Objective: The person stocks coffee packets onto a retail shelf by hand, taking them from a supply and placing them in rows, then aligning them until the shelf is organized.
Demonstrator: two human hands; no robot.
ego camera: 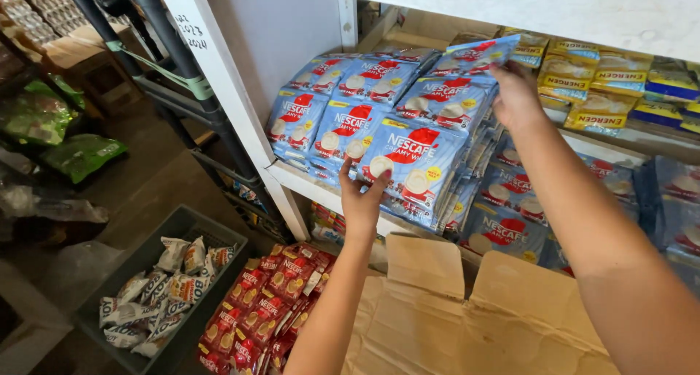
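Note:
Stacks of light blue coffee-mix sachet packs (379, 105) lie in rows on a white shelf (292, 177). My left hand (361, 200) presses its fingers against the front edge of the nearest blue stack (423, 163). My right hand (514, 91) reaches further back and grips one blue pack (477, 54) at its lower corner, holding it just above the rear stack. More blue packs (510, 229) are piled lower on the right, partly hidden by my right forearm.
Yellow sachet packs (598, 83) fill the shelf's back right. An open cardboard box (467, 309) stands below my arms. Red sachet packs (262, 309) lie on the floor beside a grey crate (109, 273) holding white sachets. Green bags (73, 153) sit at the left.

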